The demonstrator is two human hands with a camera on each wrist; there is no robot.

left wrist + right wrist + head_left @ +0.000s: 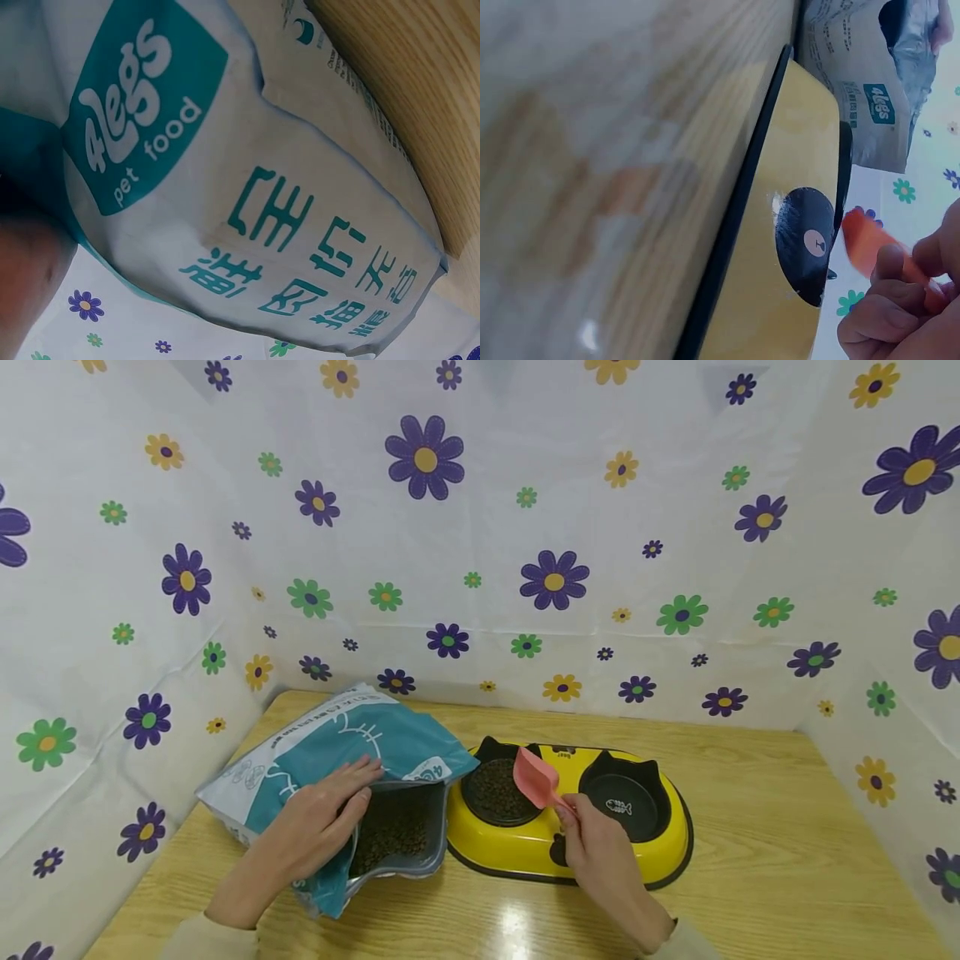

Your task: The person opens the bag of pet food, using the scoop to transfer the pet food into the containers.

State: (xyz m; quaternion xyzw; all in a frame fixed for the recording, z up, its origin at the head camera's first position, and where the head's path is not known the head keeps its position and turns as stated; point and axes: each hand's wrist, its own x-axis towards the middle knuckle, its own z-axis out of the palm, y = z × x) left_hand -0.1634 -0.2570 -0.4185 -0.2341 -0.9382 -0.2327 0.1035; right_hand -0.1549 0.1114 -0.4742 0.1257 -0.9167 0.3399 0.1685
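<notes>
A teal-and-white pet food bag (337, 739) lies on its side on the wooden table (750, 827), its mouth open toward me and brown kibble (390, 835) showing inside. My left hand (362, 787) holds the bag's upper flap, fingers on top and thumb at the edge. My right hand (567, 814) grips the handle of a pink scoop (532, 775), which hovers over the kibble-filled left bowl (495, 789) of a yellow double feeder (525, 853). The right bowl (626, 802) is black and empty. The left wrist view shows the bag's print (247, 187); the right wrist view shows the scoop (864, 240) beside the feeder (780, 217).
White sheets printed with flowers (480, 552) wall in the table at the back and on both sides. Bare wood lies to the right of the feeder and along the front edge (510, 927).
</notes>
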